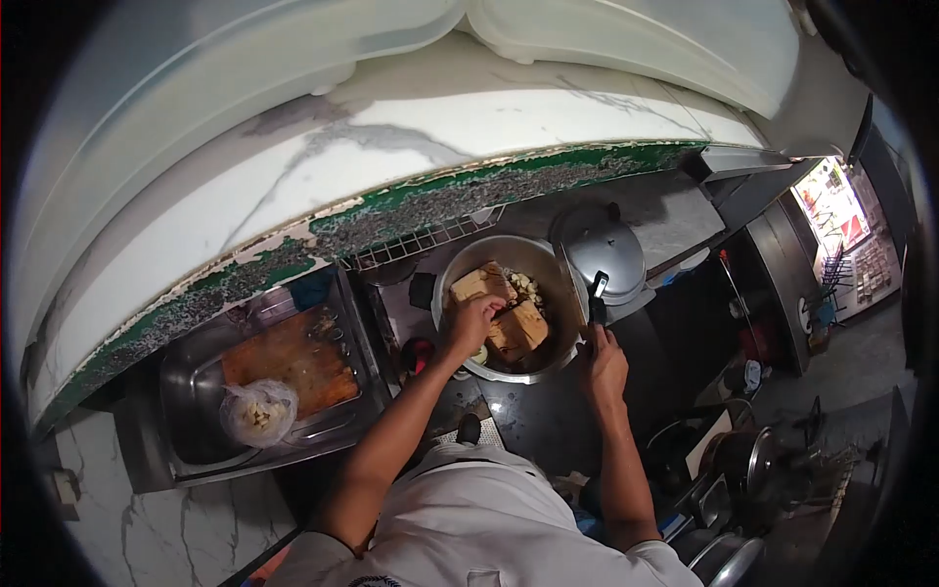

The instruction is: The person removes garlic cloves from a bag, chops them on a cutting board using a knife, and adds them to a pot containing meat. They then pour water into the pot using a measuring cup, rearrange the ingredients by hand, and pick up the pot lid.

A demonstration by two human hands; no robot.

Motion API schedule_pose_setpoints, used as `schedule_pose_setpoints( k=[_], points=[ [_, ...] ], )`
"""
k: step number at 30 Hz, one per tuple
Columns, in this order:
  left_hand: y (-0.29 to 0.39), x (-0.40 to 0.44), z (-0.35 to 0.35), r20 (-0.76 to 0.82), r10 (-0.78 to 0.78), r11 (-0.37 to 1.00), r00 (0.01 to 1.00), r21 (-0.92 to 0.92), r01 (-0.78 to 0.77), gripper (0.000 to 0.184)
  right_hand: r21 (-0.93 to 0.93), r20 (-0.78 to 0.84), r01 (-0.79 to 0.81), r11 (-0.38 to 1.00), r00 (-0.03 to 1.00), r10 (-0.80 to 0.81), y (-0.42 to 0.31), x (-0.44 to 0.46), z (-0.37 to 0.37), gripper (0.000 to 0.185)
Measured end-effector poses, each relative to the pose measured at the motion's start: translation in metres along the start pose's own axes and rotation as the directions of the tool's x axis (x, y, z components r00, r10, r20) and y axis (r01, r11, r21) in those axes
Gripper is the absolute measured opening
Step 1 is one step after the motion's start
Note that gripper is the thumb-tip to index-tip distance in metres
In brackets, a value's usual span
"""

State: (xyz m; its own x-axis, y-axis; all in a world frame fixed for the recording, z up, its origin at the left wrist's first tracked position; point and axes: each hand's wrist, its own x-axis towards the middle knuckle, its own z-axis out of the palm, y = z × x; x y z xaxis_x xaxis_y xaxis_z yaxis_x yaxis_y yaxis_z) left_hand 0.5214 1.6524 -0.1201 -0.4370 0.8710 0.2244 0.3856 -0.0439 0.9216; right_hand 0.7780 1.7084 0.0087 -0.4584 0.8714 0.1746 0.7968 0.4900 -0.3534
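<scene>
A wide metal pot stands in front of me with a black side handle on its left. Inside lie large tan blocks, whose kind I cannot make out, and small pale chopped pieces. My left hand reaches over the near left rim, fingers bent and pressed together at the blocks. At the pot's right side, my right hand is closed around the lower end of a black handle. Whether that handle belongs to the pot cannot be told.
A domed metal lid lies behind the pot. To the left, a metal sink holds a stained orange-brown board and a clear plastic bag of pale pieces. More pots stand at lower right. A marble-patterned ledge runs above.
</scene>
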Motion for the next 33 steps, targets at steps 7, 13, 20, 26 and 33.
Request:
schedule_pose_setpoints(
  k=[7,13,20,26,33],
  points=[
    [0.055,-0.052,-0.039,0.126,-0.042,0.980,0.991,-0.187,0.065,0.024,0.178,-0.002,0.016,0.984,1.000,-0.016,0.003,0.000,0.003,0.030],
    [0.068,-0.130,-0.111,0.004,0.032,0.998,0.999,0.050,-0.033,0.025,0.600,0.104,-0.074,0.797,0.995,0.014,-0.038,-0.013,0.018,0.034],
    [0.012,-0.273,-0.197,-0.260,-0.390,0.919,0.884,-0.164,0.357,0.025,0.740,0.524,-0.204,0.641,0.772,-0.360,-0.171,-0.090,0.066,0.035],
    [-0.012,-0.375,-0.293,-0.826,-0.322,0.846,0.463,-0.031,0.532,0.028,0.345,0.351,0.544,0.765,0.681,-0.643,-0.277,-0.116,0.213,0.069],
    [-0.131,-0.420,-0.383,-0.939,-0.235,0.842,0.250,-0.068,0.536,0.074,0.007,0.381,0.664,0.748,0.690,-0.616,-0.326,-0.141,0.296,0.080]
  ],
)
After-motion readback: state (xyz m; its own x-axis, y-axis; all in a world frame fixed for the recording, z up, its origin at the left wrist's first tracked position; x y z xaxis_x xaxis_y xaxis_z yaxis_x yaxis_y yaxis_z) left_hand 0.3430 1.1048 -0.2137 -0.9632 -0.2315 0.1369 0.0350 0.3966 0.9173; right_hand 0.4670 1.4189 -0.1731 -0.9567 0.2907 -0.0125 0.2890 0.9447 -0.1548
